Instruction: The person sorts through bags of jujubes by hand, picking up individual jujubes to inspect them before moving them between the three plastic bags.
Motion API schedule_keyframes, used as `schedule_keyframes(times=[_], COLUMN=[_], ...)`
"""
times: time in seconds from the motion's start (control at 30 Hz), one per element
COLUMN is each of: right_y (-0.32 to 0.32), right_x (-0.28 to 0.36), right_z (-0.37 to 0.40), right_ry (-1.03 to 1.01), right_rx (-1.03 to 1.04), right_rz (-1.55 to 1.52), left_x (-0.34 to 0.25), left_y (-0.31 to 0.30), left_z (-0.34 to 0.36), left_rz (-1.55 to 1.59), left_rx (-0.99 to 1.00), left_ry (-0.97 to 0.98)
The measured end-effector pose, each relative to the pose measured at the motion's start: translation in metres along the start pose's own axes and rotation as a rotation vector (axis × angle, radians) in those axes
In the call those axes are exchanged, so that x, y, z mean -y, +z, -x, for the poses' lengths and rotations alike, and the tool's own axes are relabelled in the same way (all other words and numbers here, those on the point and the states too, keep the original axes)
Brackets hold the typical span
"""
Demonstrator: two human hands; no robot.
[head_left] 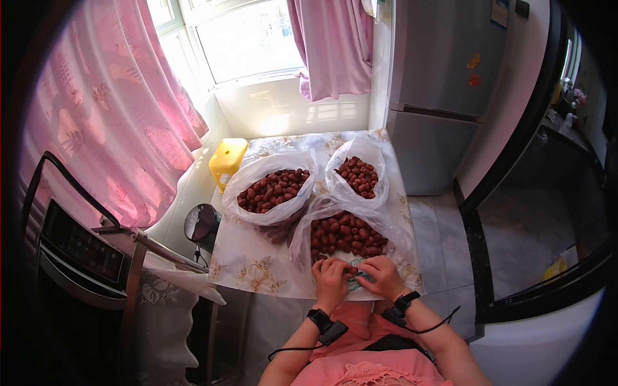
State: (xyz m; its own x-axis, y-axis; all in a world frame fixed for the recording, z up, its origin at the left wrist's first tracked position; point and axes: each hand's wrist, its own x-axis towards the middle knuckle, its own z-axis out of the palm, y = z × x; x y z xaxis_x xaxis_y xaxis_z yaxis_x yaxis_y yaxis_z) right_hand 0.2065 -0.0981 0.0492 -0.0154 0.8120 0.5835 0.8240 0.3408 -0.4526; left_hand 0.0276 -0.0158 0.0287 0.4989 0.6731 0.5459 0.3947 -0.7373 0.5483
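Observation:
Both hands are at the front edge of the table, over the near side of an open plastic bag (400, 226) of red dates (347, 234). The fingers of my left hand (330, 278) are pinched round a red date (351, 270). My right hand (380, 276) is just to its right, fingertips curled towards the same date; whether they hold anything is too small to tell. Two more open bags of dates stand behind, one at the back left (273, 190) and a smaller one at the back right (356, 177).
A flowered cloth covers the table (257, 273). A yellow stool (228, 158) is beyond its left edge, near a dark round object (202, 223). The grey fridge (438, 96) stands behind on the right, and a black oven-like appliance (84, 244) on the left.

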Motion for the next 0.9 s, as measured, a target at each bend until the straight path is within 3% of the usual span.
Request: schedule_keyframes(times=[0.9], right_y=[0.0055], right_x=[-0.0051], right_z=[0.0018], right_ry=[0.013], right_rx=[0.034], right_rz=[0.018], left_x=[0.0013], left_y=[-0.007], left_z=[-0.0022], left_rz=[0.117], left_rx=[0.043], left_ry=[0.088])
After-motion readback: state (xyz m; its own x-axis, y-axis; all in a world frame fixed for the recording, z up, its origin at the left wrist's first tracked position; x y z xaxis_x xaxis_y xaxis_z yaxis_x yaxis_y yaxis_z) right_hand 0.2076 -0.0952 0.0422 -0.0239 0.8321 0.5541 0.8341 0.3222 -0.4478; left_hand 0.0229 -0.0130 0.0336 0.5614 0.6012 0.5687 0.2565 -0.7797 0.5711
